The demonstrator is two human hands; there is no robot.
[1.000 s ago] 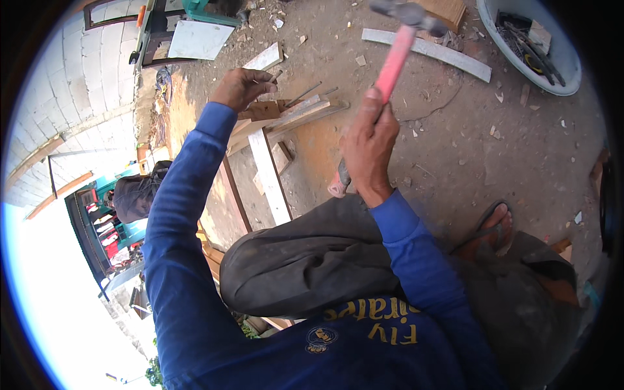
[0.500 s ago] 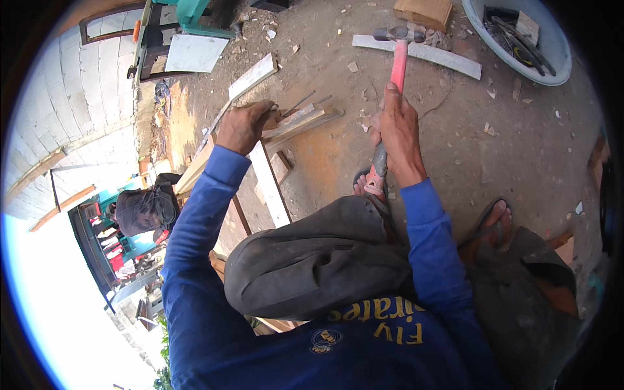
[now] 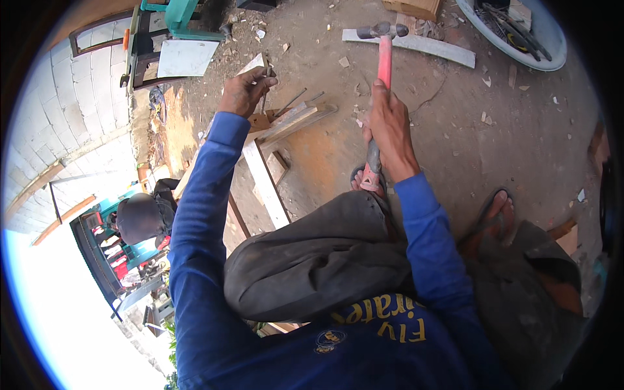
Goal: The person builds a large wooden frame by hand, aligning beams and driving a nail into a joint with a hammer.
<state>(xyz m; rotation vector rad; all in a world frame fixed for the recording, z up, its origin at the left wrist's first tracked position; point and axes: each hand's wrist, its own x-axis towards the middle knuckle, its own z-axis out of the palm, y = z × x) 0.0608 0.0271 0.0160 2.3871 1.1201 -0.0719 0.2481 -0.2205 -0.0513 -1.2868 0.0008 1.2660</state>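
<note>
In my right hand (image 3: 390,130) is a hammer (image 3: 385,62) with a red and dark handle; its metal head points away from me, above the ground. My left hand (image 3: 246,92) is closed in a pinch around a long thin nail (image 3: 263,103), which stands roughly upright over the wooden joint. Below that hand, a short wooden block (image 3: 260,121) meets a pale wooden beam (image 3: 296,123). Two more long nails (image 3: 292,101) stick out slantwise beside it. A lighter board (image 3: 266,185) runs from the joint toward my knee.
A curved pale strip of wood (image 3: 429,51) lies on the dirt ground beyond the hammer. At the far right stands a light-blue basin (image 3: 552,58) with tools in it. A wooden block (image 3: 416,8) sits at the far edge. On the left, a person (image 3: 140,218) is near the wall.
My left hand has lifted off the wooden joint and moved slightly away from me, and the nail in it now shows. The hammer stays in my right hand, little changed.
</note>
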